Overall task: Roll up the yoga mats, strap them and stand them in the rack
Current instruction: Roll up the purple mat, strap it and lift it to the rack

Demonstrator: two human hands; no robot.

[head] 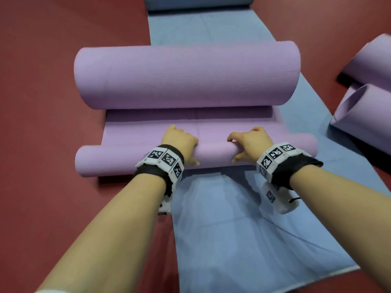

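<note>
The red floor [53,81] carries a blue mat [243,229] laid flat, and on it a purple mat [190,127] curled at both ends: a fat far roll [186,75] and a thin near roll [118,160]. 2 more purple rolls [368,98] lie to the right. No rack or strap shows. The left hand [179,142] and right hand [249,142] are each curled closed over the near roll, thumbs underneath. To roll well, the person should probably keep even pressure and square edges. The wristbands [167,159] bear only coded squares; no readable writing.
</note>
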